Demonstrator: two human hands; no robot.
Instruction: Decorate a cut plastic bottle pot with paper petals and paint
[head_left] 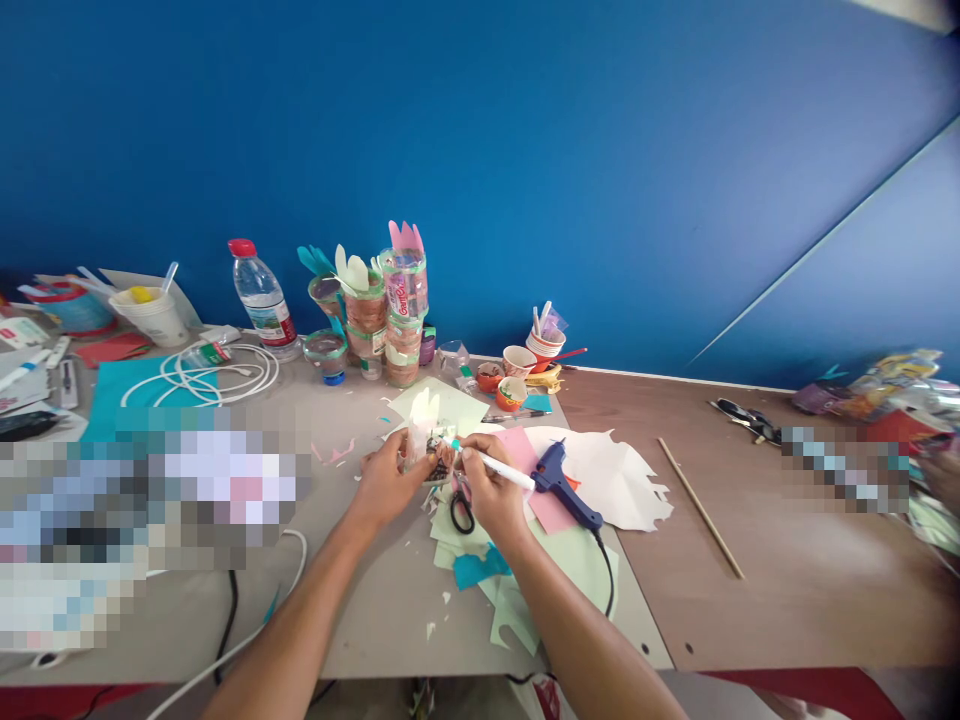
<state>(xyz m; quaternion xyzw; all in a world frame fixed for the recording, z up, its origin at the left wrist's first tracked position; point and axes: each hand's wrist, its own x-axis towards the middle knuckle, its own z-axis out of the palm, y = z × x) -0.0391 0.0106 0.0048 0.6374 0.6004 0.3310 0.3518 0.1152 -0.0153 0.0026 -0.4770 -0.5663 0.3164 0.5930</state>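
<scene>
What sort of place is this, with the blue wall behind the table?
Probably a craft workshop or classroom, though I can't be sure. A glue gun lies on the table near cut pale green paper, and decorated cups with petal-like tops stand by the wall.

White marker [511, 472] (teal tip [456, 444]), navy glue gun [559, 482]

Table [810, 600] with bottle [264, 303], wooden stick [700, 507]
</scene>
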